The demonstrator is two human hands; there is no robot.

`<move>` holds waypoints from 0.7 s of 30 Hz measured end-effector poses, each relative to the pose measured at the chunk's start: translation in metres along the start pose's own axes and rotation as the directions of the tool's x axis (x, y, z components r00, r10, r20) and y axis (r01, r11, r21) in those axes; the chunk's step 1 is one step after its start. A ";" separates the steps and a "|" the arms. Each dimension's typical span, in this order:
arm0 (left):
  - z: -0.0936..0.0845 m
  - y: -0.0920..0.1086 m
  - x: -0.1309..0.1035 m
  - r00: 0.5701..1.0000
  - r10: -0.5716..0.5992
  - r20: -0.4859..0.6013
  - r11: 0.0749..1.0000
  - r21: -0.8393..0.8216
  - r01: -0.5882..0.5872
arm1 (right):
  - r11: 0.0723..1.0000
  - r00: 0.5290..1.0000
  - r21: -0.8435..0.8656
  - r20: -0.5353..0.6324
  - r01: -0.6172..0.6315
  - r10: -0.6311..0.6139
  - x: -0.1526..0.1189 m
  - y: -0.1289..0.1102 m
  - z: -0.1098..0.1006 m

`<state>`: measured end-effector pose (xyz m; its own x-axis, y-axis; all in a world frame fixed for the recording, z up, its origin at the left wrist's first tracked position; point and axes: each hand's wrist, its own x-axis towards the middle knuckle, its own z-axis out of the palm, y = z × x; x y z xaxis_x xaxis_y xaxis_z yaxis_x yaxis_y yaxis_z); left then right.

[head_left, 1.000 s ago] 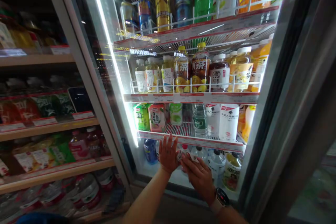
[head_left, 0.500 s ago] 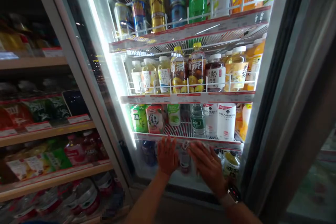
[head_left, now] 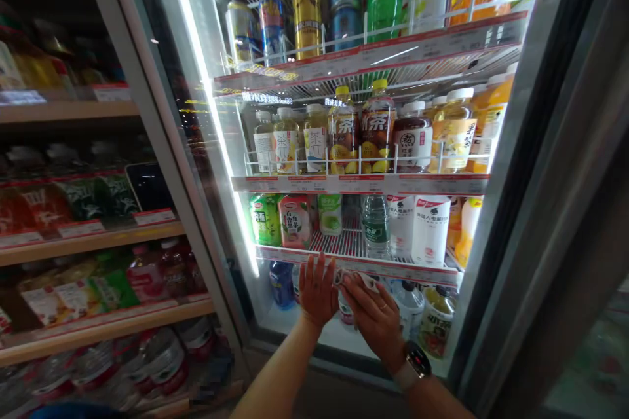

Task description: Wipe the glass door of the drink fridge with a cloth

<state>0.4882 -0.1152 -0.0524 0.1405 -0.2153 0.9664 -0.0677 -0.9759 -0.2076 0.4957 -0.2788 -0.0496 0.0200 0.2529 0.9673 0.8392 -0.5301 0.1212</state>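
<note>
In the head view, my left hand (head_left: 316,291) lies flat with fingers stretched upward, seemingly against the glass door (head_left: 275,348) of a lit drinks cooler. To its right, my right hand (head_left: 376,321) presses a crumpled whitish cloth (head_left: 369,282) to the same glass; the cloth sticks out past the fingertips. The right wrist wears a dark watch (head_left: 417,359). Both hands are just below the lower shelf edge (head_left: 413,270). Behind them, a small bottle (head_left: 346,314) is partly hidden.
Bottles and cans stand on several cooler shelves behind the glass, among them a clear water bottle (head_left: 376,229) and a white bottle (head_left: 430,229). Left of the cooler, a wooden shelf rack (head_left: 98,242) holds more drinks. A dark door frame (head_left: 531,209) rises at right.
My right hand has slid left with the cloth, closer to my left hand, and more of the cloth shows. My left hand stays nearly in place. The view has shifted slightly.
</note>
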 end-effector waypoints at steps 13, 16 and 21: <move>0.001 -0.001 0.002 1.000 0.000 -0.005 1.000 0.002 0.000 | 0.987 0.971 -0.032 0.190 0.155 -0.147 -0.025 0.018 -0.025; 0.000 0.000 0.004 1.000 0.004 -0.013 1.000 -0.005 -0.004 | 0.996 0.999 -0.084 0.043 0.017 -0.014 0.006 0.029 -0.036; -0.001 0.001 0.006 1.000 0.010 -0.014 1.000 -0.009 -0.010 | 0.978 0.973 -0.097 -0.162 -0.182 0.165 0.042 0.035 -0.037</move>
<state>0.4882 -0.1176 -0.0472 0.1255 -0.2243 0.9664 -0.0783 -0.9733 -0.2157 0.5055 -0.3166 0.0034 0.0699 0.0274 0.9972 0.7646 -0.6436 -0.0359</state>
